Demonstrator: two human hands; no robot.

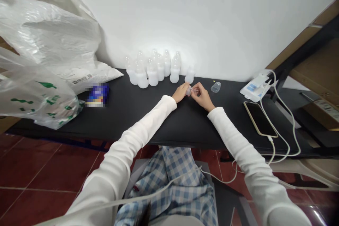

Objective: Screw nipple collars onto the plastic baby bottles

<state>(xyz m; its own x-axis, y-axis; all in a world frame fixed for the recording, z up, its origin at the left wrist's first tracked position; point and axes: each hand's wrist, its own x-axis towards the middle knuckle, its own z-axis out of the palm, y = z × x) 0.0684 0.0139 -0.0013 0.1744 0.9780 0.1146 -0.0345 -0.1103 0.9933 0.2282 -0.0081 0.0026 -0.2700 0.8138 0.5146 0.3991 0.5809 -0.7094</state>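
My left hand [181,92] and my right hand [202,95] meet over the middle of the black table [148,120]. Both pinch a small clear plastic piece [190,90] held between their fingertips; its exact shape is too small to make out. Behind the hands, several white translucent bottles [156,69] stand in a cluster against the white wall. One shorter bottle [189,75] stands apart at the right end of that cluster. A clear plastic cap [215,87] lies on the table just right of my right hand.
Large plastic bags [42,60] fill the table's left end, with a blue packet [97,94] beside them. A phone [260,118] on a white cable [284,141] and a white box [255,87] lie at the right. Red floor tiles show below.
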